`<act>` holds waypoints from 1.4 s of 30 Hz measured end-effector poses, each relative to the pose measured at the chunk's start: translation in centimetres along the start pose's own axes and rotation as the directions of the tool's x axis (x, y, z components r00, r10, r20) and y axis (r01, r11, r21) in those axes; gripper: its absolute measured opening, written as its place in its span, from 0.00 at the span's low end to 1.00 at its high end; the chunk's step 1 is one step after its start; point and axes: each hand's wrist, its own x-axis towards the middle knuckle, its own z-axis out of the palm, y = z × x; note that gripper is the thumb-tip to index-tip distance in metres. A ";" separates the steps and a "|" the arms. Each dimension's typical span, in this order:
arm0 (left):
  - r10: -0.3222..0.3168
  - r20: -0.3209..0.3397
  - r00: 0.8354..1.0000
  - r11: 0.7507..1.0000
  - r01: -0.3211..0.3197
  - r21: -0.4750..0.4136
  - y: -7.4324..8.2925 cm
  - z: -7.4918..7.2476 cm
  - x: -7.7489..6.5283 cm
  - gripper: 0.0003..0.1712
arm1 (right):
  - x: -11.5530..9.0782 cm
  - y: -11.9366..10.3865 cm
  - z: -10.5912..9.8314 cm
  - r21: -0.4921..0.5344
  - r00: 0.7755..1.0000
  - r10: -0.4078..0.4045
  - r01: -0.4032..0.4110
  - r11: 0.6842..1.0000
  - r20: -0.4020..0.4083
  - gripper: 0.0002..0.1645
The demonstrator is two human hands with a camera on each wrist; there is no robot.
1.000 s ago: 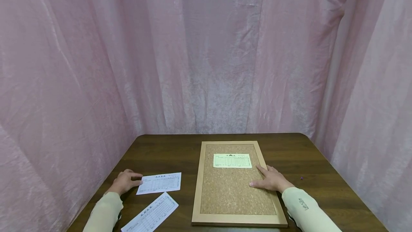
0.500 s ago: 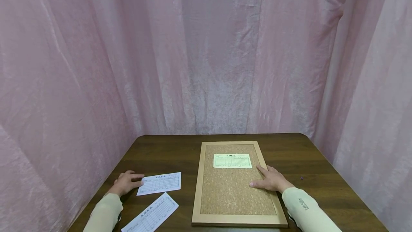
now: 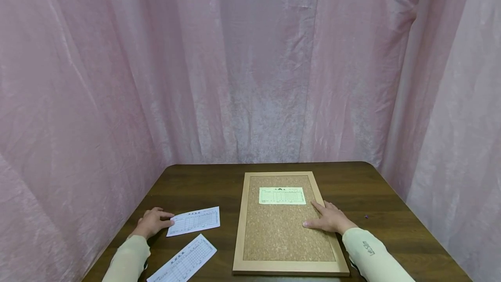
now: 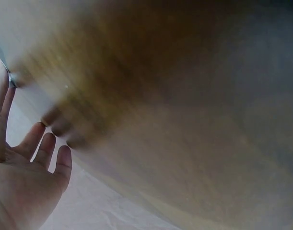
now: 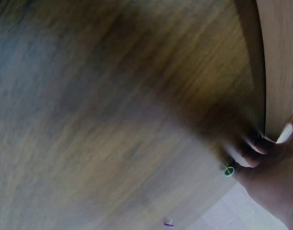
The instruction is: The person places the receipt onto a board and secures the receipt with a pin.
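Note:
In the head view my left hand (image 3: 150,223) pinches the left end of a white printed paper form (image 3: 195,221) between thumb and fingers. The form's right end tilts up slightly. Below it lies a second white form (image 3: 184,260), set diagonally. A framed cork board (image 3: 287,238) lies to the right, with a pale green form (image 3: 282,196) flat on its upper part. My right hand (image 3: 330,219) rests across the board's right frame, thumb and index finger extended over it. In the right wrist view, its other fingers (image 5: 251,158) lie against the frame's outer side (image 5: 280,67).
A green tack (image 5: 229,171) sits close to the right hand's fingertips in the right wrist view. A purple tack (image 3: 366,216) lies farther right on the brown wooden table (image 3: 395,238). Pink curtains (image 3: 266,64) hang behind the table and along both sides.
The right end of the form in the left hand has risen and turned slightly away. The right hand, board and second form stay where they were.

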 end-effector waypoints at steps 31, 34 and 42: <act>0.024 0.022 0.999 0.997 -0.023 -0.078 0.4 -0.2 0.2 0.30 | 0.1 -0.1 -0.2 -0.004 1.000 -0.011 0.011 1.000 -0.009 0.63; 0.011 0.021 1.000 0.998 -0.010 -0.059 0.4 0.0 0.1 0.29 | 0.0 -0.2 -0.2 0.000 1.000 -0.009 0.009 1.000 -0.006 0.63; 0.025 -0.013 1.000 0.998 -0.026 -0.055 0.4 0.2 0.2 0.20 | -0.1 0.0 -0.1 0.004 1.000 -0.008 0.008 1.000 -0.001 0.63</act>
